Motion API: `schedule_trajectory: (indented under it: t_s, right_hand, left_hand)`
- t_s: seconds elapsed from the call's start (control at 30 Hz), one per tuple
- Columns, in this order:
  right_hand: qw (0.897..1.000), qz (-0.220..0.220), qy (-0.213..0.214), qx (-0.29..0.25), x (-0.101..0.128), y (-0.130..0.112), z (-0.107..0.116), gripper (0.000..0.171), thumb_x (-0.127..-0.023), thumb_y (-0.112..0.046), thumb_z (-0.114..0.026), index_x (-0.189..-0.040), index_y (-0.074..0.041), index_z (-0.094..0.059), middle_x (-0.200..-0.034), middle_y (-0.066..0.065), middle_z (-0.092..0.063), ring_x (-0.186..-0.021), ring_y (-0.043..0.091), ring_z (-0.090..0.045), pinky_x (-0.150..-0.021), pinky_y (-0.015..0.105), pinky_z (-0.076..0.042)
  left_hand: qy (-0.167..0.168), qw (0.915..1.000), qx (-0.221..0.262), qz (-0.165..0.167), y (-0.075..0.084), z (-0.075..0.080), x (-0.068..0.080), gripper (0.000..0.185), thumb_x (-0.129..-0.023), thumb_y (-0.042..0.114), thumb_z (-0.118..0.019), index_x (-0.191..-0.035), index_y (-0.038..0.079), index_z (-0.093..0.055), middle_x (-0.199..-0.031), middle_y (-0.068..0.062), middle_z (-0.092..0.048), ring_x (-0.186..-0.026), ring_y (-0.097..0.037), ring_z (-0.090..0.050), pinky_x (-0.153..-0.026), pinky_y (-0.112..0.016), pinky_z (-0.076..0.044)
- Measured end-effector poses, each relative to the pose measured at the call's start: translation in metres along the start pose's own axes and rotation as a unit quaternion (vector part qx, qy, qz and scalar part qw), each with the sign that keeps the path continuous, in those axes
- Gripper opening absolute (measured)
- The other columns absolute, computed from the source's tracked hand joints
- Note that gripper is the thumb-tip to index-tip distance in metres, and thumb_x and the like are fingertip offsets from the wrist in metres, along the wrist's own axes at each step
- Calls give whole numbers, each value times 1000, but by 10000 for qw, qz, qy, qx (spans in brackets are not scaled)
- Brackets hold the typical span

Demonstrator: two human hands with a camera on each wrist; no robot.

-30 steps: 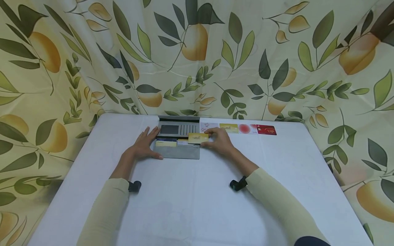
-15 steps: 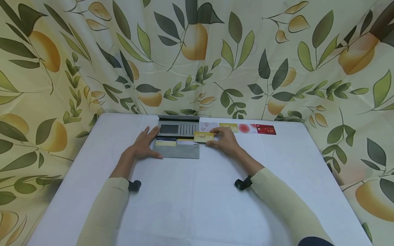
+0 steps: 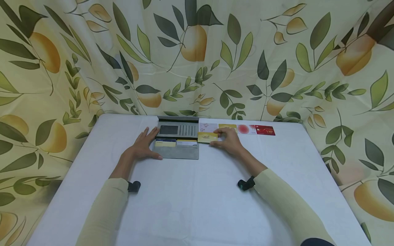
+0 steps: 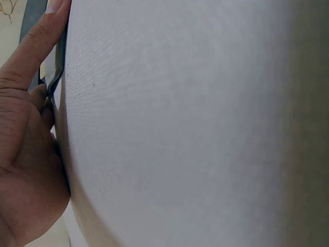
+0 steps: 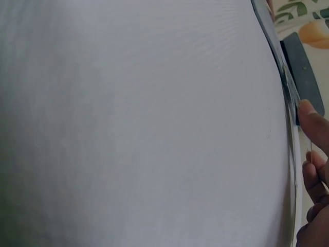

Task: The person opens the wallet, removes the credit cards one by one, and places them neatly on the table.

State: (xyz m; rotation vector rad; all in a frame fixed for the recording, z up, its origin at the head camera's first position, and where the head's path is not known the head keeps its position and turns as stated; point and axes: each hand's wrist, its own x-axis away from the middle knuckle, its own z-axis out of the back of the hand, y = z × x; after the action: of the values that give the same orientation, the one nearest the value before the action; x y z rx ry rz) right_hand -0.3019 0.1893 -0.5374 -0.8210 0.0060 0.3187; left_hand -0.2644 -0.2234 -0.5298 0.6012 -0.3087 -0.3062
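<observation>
An open grey wallet (image 3: 177, 140) lies flat at the far middle of the white table (image 3: 197, 191), with cards in its near slots. My left hand (image 3: 144, 146) rests flat on the wallet's left edge, fingers straight; the left wrist view shows the left hand (image 4: 31, 144) against the wallet's edge (image 4: 59, 67). My right hand (image 3: 229, 140) pinches a yellow card (image 3: 207, 137) just right of the wallet, low over the table. In the right wrist view the right hand's fingers (image 5: 313, 154) and the grey wallet (image 5: 303, 72) show at the right edge.
A row of cards lies along the far edge: a pale one (image 3: 208, 127), a yellow one (image 3: 228, 126), a pink-spotted one (image 3: 246, 129) and a red VIP card (image 3: 265, 130). A leaf-and-fruit patterned curtain (image 3: 197, 58) encloses the table on three sides.
My right hand has drawn the yellow card rightward, off the wallet and toward the row of cards. The left hand has stayed on the wallet.
</observation>
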Motion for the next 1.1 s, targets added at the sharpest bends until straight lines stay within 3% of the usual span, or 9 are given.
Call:
schedule_trajectory:
  t_s: [0.2, 0.6, 1.1]
  right_hand:
    - [10000, -90, -25, 32, 2, 3, 2, 56, -75, -22, -99, -121, 0, -75, -105, 10, -70, -105, 28, -54, -102, 43, -38]
    - [9997, -176, -68, 181, 5, 6, 2, 58, -77, -23, -97, -125, -2, -74, -110, 10, -64, -108, 30, -47, -94, 42, -37]
    - [9992, -159, -73, 364, 4, 8, 0, 45, -84, -22, -92, -123, -6, -76, -105, 9, -62, -104, 28, -45, -88, 39, -36]
  left_hand:
    - [-4, 10000, 90, 35, 0, 0, 0, 133, -71, 47, -96, -170, 12, -15, -177, -11, -5, -160, -37, 13, -127, -56, 7]
    - [-27, 9999, -7, 103, -2, -1, -1, 134, -70, 49, -96, -170, 15, -13, -177, -9, -4, -160, -37, 13, -128, -55, 6]
    - [-11, 10000, 4, -2, -3, -1, -2, 134, -71, 49, -96, -170, 13, -14, -177, -10, -5, -160, -37, 13, -128, -55, 6]
